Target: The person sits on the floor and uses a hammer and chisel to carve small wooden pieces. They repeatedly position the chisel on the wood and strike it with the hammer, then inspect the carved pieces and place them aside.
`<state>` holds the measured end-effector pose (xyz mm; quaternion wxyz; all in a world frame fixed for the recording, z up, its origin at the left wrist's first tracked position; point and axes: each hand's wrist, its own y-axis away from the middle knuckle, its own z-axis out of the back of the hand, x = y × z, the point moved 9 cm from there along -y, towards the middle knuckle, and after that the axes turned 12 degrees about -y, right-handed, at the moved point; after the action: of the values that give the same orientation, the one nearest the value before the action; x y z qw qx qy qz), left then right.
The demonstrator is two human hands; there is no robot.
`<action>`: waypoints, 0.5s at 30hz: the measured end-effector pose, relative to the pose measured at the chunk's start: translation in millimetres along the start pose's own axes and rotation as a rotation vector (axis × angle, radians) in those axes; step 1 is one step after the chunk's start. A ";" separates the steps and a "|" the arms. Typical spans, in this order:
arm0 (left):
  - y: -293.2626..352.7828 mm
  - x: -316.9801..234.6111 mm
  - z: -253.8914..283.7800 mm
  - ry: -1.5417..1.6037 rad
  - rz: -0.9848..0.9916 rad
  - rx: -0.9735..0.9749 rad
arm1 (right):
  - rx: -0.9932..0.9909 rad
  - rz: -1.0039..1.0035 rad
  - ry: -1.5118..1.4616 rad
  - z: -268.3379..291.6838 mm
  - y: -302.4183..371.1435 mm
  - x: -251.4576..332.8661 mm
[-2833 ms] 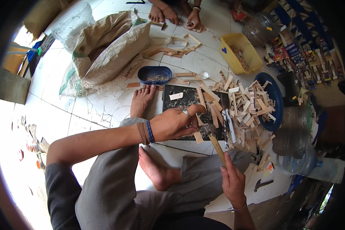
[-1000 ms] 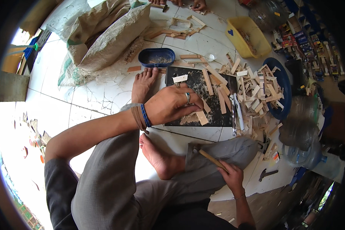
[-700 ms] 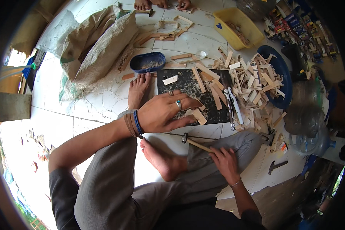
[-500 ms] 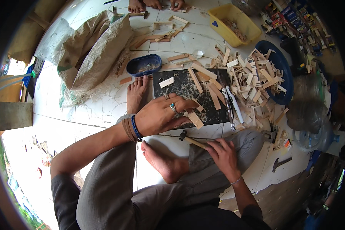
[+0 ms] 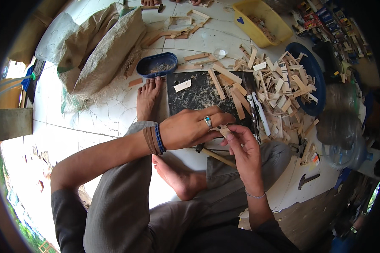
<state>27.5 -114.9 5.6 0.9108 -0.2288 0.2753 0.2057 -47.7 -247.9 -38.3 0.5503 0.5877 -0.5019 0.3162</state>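
By the flat black board's [image 5: 174, 101] near edge, your right hand [image 5: 245, 149] pinches a small, pale, slim wood piece [image 5: 226, 133]; your left hand [image 5: 194, 127] curls beside it, whether gripping I cannot tell.

Matt wd pc [image 5: 224, 131], rough woven sack [image 5: 107, 57], smooth plast. tub [image 5: 251, 31]
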 end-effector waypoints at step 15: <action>9.4 21.5 -0.9 0.150 0.095 0.000 | -0.020 -0.104 -0.075 0.4 -8.4 -9.3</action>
<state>38.8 -102.4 -10.8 0.8768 -0.2301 0.3536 0.2308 -42.6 -246.9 -49.8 0.5528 0.6188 -0.4940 0.2598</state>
